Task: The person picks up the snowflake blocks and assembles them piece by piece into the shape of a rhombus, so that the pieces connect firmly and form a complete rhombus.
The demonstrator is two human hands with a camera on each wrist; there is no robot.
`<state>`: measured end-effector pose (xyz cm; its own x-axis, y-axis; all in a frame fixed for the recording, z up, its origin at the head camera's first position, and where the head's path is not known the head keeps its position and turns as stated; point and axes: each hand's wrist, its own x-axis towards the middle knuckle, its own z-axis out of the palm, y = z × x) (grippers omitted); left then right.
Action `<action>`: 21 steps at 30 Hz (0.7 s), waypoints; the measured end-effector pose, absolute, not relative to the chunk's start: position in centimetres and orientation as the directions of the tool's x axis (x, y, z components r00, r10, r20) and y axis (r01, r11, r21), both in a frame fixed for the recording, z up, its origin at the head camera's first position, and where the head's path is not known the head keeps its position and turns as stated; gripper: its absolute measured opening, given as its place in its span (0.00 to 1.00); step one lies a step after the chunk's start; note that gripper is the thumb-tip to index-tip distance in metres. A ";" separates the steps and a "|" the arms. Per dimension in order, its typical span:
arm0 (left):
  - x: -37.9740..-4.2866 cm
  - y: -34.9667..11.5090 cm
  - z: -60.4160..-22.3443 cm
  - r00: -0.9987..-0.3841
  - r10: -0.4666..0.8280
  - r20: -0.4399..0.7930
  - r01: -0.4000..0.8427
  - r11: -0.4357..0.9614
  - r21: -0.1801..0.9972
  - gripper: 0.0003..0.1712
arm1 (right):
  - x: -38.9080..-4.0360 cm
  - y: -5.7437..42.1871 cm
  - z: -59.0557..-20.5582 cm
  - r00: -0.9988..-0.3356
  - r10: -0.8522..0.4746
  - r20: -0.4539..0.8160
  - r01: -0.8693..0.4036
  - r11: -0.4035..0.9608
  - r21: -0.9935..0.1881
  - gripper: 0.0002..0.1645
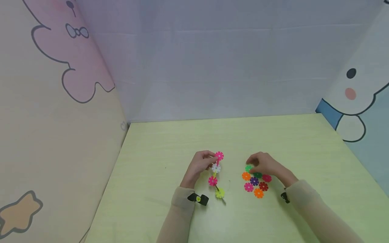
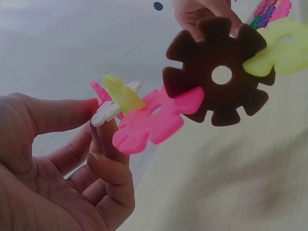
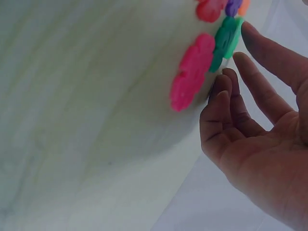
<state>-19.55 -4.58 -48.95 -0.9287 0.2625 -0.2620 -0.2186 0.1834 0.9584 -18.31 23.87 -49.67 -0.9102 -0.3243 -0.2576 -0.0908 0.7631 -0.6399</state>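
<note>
My left hand [image 1: 199,166] pinches the far end of a chain of joined plastic snowflake discs between thumb and fingers. In the left wrist view the chain shows a white disc [image 2: 103,114] at the fingertips, then a yellow disc [image 2: 121,94], a pink disc [image 2: 156,120], a dark brown disc [image 2: 192,72] and a pale yellow disc [image 2: 287,53]. My right hand [image 1: 267,164] is over the far edge of a group of loose discs. Its thumb and index fingertips are right at the rim of a light green disc [image 3: 234,41], which lies beside a dark green disc [image 3: 222,41].
Other loose discs lie close together on the pale table [image 1: 152,152]: a purple disc [image 1: 254,181], a dark red disc [image 1: 263,186], an orange disc [image 1: 259,193] and several pink or orange ones. Upright panels stand along the table's back and sides.
</note>
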 end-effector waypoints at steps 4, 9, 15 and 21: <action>-19.6 -4.7 -48.9 -0.929 0.258 -0.266 -0.224 0.182 0.957 0.08 | -18.3 23.9 -50.0 -0.916 -0.309 -0.256 -0.086 0.774 -0.627 0.17; -19.6 -4.6 -48.9 -0.929 0.239 -0.284 -0.240 0.197 0.951 0.09 | -18.2 23.8 -50.0 -0.920 -0.300 -0.250 -0.086 0.780 -0.620 0.15; -19.8 -4.6 -49.0 -0.926 0.235 -0.295 -0.249 0.204 0.947 0.09 | -18.3 23.7 -50.0 -0.921 -0.293 -0.256 -0.075 0.779 -0.622 0.15; -19.8 -4.7 -49.1 -0.927 0.242 -0.287 -0.243 0.197 0.950 0.10 | -18.3 24.0 -50.3 -0.931 -0.292 -0.221 -0.091 0.768 -0.633 0.14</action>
